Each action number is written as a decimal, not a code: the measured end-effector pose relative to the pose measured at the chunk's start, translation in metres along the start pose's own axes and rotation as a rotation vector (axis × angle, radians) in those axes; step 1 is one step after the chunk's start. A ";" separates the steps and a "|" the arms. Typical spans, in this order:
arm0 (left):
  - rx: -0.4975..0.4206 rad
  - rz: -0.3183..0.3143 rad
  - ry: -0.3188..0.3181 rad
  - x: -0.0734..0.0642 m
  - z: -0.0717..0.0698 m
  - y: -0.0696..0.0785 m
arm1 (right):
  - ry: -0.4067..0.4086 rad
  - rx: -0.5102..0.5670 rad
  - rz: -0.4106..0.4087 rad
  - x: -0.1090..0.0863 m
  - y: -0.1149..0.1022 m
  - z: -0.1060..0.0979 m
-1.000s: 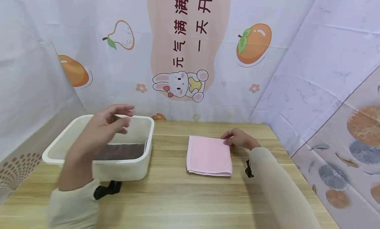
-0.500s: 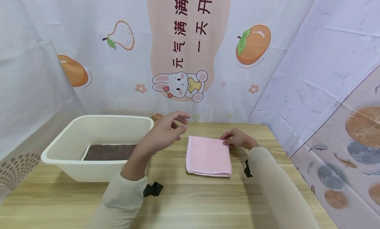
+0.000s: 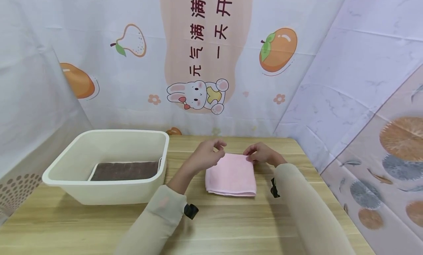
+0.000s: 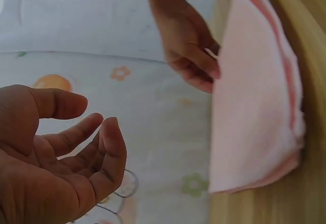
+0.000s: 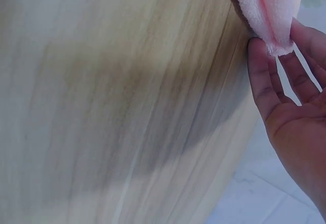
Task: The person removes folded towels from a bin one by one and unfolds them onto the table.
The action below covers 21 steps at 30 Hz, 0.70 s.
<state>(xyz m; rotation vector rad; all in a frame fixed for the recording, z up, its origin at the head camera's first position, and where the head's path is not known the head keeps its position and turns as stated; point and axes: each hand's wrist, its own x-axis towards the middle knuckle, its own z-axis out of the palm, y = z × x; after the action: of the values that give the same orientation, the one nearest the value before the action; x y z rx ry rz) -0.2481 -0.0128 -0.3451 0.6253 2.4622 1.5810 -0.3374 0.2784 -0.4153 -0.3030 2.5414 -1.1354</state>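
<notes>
A folded pink towel [image 3: 231,176] lies on the wooden table right of centre. At its far right corner, my right hand [image 3: 262,153] pinches the edge. In the right wrist view the towel's folded corner [image 5: 270,15] sits between the thumb and fingers of that hand [image 5: 295,102]. My left hand [image 3: 205,155] hovers by the towel's far left corner, its fingers loosely bent and holding nothing. The left wrist view shows a gap between this hand [image 4: 66,168] and the towel [image 4: 254,96].
On the left of the table [image 3: 228,225] stands a cream plastic basin [image 3: 112,192]. Inside it lies a flat dark brown thing [image 3: 125,171] with a pale edge. A printed curtain [image 3: 132,82] hangs behind the table, and patterned cloth covers both sides.
My left hand has moved right, from over the basin to the towel's far left corner, and come lower. My right hand has stayed at the towel's right corner.
</notes>
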 end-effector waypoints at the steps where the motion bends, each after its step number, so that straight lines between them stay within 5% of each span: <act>1: 0.009 -0.013 -0.003 0.003 0.002 -0.005 | 0.002 -0.011 -0.005 0.000 -0.001 0.000; 10: 0.146 -0.063 -0.028 0.027 0.013 -0.050 | 0.031 -0.102 -0.079 -0.003 -0.005 0.001; 15: 0.249 -0.002 -0.078 0.035 0.018 -0.071 | 0.051 -0.208 -0.136 -0.006 -0.005 0.006; 21: 0.514 0.082 -0.153 0.033 0.021 -0.080 | 0.108 -0.465 -0.218 -0.012 -0.017 0.026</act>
<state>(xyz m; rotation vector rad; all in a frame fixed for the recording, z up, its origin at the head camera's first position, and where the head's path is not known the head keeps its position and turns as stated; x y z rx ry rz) -0.2915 -0.0100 -0.4223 0.8872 2.7558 0.8669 -0.3151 0.2538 -0.4161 -0.6619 2.9050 -0.6234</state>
